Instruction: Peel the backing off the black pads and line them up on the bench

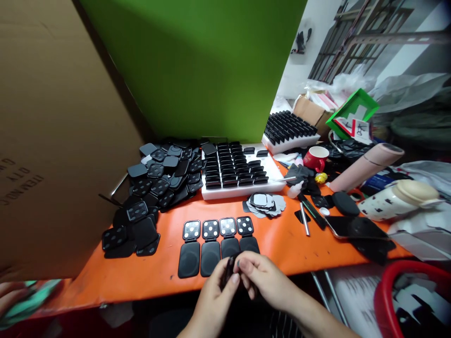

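Black part [230, 265] pinched between your left hand [219, 286] and right hand [259, 277], fingers curled, four hinged pieces [210, 256] just beyond, white tray [243, 188] farther off.

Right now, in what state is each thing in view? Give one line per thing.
Left hand, closed around a small dark piece.
Right hand, closed on the same piece.
Four black hinged cases, opened out flat.
Nearer white foam tray, partly filled with black pieces.
Loose black plates, heaped.
Red ceramic mug, upright.
Green plastic tray, tilted.
Black rectangular phone, flat, screen dark.
Round red plastic tub, open, holding scraps.
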The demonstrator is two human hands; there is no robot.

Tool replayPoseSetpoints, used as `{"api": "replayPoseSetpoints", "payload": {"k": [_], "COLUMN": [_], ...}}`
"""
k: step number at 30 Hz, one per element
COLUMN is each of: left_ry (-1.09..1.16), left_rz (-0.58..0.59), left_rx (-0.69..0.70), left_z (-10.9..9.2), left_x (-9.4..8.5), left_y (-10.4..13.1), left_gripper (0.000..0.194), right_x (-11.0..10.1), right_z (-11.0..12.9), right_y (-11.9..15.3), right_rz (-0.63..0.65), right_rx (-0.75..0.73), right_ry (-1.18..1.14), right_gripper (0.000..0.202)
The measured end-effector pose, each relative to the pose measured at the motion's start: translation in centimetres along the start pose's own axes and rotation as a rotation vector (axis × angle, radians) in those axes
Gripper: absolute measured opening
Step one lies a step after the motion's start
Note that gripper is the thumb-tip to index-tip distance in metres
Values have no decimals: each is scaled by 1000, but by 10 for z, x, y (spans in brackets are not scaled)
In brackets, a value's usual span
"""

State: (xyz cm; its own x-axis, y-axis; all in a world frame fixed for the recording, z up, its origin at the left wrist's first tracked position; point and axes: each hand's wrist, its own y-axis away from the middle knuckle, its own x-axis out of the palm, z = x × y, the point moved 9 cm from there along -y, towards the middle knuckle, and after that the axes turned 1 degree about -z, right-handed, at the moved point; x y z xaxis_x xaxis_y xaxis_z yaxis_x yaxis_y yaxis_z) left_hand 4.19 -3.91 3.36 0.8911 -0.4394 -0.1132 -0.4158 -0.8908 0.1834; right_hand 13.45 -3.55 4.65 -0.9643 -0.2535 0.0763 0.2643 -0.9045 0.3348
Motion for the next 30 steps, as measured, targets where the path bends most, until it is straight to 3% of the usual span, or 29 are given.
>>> {"api": "replayPoseSetpoints", "payload": {"k": [5, 10, 16, 20, 25, 28, 30], "left_ry": [80, -241, -554, -679, -595, -387, -292], "left_rz": [-109, -63, 36, 138, 158, -7, -110], "left_rx": [-78, 134, 407, 488, 388, 174, 70], "left_z": [0, -25, -49, -55, -52, -34, -23], "left_x": [-17, -20, -12, 0, 2, -16, -27], "left_y": [-5, 2, 14, 22, 16, 4, 0], "left_gripper": [33, 30, 37, 45, 39, 24, 25], "right_x": [-2, 6, 16, 19, 12, 16, 21], "right_z": [-10, -15, -24, -31, -36, -22, -16], "right_y": [0, 8, 21, 24, 18, 14, 14], "right_rz": [-39, 55, 113, 99, -57, -6, 53], "right_rx": [123, 178, 325, 394, 341, 244, 237], "right_ry": [-224, -175, -471, -570, -588, -600, -584], "right_gripper": [38, 38, 34, 31, 30, 34, 36]}}
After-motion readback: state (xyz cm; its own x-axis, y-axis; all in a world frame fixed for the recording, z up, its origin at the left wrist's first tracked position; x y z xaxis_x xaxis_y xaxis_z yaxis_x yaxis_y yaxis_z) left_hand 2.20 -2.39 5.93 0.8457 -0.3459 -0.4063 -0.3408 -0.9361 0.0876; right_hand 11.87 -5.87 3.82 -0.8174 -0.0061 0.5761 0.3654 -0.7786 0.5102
